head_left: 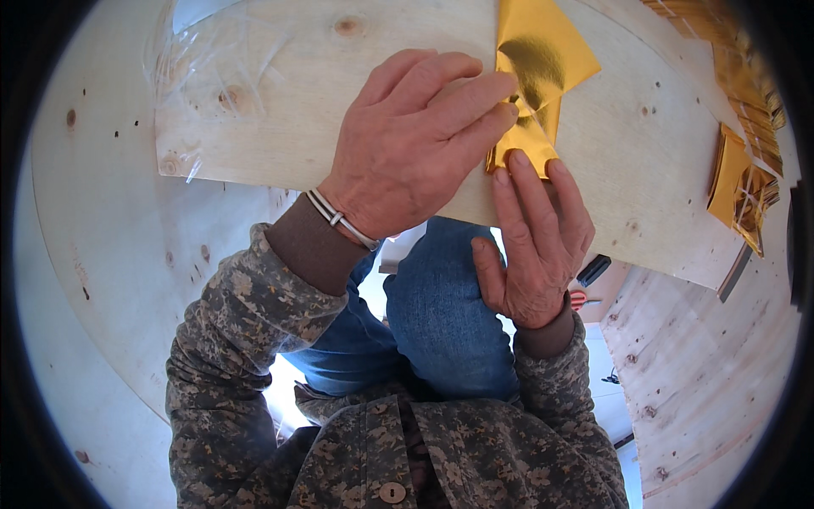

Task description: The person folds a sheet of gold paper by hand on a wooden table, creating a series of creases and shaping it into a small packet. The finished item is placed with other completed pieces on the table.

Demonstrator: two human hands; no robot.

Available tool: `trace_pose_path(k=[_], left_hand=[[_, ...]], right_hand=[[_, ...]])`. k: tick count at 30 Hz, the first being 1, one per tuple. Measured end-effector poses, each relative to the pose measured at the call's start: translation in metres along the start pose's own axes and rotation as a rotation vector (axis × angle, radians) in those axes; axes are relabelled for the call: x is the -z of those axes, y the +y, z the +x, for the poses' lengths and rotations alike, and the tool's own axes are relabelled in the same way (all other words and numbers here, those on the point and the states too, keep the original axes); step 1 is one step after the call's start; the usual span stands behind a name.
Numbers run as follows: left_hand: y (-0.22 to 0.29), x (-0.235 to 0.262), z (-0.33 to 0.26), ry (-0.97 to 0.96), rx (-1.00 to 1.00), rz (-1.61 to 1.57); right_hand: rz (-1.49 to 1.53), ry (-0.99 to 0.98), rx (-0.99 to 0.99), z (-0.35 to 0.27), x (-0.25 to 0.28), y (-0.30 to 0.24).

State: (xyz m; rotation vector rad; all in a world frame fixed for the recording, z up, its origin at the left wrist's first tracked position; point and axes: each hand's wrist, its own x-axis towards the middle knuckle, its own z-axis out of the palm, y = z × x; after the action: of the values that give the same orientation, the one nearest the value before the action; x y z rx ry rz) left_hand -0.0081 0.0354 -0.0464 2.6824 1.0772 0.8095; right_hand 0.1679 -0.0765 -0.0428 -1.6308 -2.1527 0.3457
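A shiny gold foil sheet, folded and creased, lies near the table's front edge. Its upper part spreads out into a broad point, and its lower end is a narrow folded strip. Coming in from the left, my left hand has its fingers bent together at the middle of the foil, closed on it; the thumb is hidden. My right hand lays its outstretched fingertips on the strip's lower end, with the thumb apart below the table edge.
Pale plywood forms the tabletop. Clear plastic film lies at the left. Folded gold foil pieces sit at the right edge, with a long stack of gold foil behind. Below the edge are a black object and red-handled scissors.
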Motion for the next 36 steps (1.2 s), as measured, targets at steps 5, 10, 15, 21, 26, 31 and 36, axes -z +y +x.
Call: trace_pose_path(k=[5,10,15,21,26,31,36], left_hand=[[0.006,0.003,-0.001,-0.008,0.008,0.124],[0.008,0.007,0.003,-0.043,0.029,0.146],[0.01,0.011,0.006,-0.101,0.023,0.166],[0.013,0.013,0.006,-0.133,0.022,0.215],[0.013,0.011,0.006,-0.127,0.027,0.212],[0.012,0.011,0.007,-0.138,0.016,0.215],[0.012,0.01,0.006,-0.139,0.016,0.216]], right_hand=[[0.022,0.03,-0.004,0.001,-0.001,0.0],[0.017,0.001,-0.046,0.0,0.001,-0.005],[-0.011,-0.026,-0.087,-0.003,0.001,-0.009],[0.033,-0.01,-0.086,-0.004,-0.003,-0.009],[-0.002,-0.066,-0.068,-0.006,-0.001,-0.007],[0.019,-0.02,-0.065,-0.005,-0.005,-0.006],[0.051,0.018,-0.071,-0.007,-0.007,-0.006]])
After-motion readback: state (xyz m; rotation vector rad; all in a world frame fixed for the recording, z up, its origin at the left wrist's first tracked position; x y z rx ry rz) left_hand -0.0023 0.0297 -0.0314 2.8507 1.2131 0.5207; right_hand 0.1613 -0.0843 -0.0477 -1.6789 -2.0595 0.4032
